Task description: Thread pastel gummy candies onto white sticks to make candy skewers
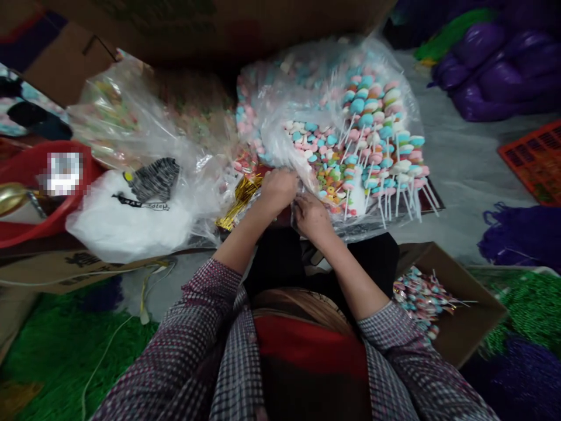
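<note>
My left hand is closed, knuckles up, at the table's front edge. Close beside it, my right hand has its fingers curled in a pinch. A bit of see-through plastic shows between the two hands; what the fingers grip is hidden. Gold twist ties lie in a bundle just left of my left hand. Beyond my right hand are loose pink, white and blue candies and small ring candies. Several candy skewers on white sticks lie in a heap to the right.
Large see-through bags of candy stand at the back. On the left are a white plastic bag, a striped grey glove and a red basin. A cardboard box with wrapped candy skewers sits low right, near an orange crate.
</note>
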{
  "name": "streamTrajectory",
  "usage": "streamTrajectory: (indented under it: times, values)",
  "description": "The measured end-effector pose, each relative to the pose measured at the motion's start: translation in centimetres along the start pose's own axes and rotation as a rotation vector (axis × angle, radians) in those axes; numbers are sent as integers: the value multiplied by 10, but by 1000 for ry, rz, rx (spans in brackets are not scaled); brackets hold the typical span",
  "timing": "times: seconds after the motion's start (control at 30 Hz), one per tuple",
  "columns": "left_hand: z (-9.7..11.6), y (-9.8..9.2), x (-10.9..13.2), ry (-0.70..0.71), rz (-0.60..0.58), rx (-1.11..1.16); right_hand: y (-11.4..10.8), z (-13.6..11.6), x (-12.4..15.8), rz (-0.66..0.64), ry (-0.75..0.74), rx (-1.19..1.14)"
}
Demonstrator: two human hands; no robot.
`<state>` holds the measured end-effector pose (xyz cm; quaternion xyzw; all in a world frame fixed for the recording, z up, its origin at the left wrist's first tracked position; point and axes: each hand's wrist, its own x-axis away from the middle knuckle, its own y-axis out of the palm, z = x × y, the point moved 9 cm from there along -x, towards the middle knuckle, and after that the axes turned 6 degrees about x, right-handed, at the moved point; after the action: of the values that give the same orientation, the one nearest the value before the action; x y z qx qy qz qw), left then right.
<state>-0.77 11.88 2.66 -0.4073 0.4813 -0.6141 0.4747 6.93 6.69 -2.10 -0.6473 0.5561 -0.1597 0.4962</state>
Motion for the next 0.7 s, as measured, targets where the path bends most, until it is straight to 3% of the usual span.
streamTrajectory:
  times: [0.1,0.17,0.27,0.33,0.4,0.47,0.53,0.7]
  values:
    - [-7,-43,-7,-55,247,86,-6,-2,6,49,-11,18]
    - [-14,-66,-25,-67,412,172,-3,-2,12,51,-2,30]
    - [-27,-76,-68,-80,479,215,7,-1,17,29,10,40]
    - [-33,-68,-93,-104,423,164,10,-1,18,28,6,40]
    - [-33,-46,-108,-89,259,76,10,-2,19,37,-4,46]
    - [-29,-21,-108,-44,112,8,9,-4,19,50,-6,59]
    - [-26,-5,-103,-14,53,-11,8,-5,20,53,0,66]
    - [-25,9,-108,-19,-70,-16,7,-7,14,27,29,68]
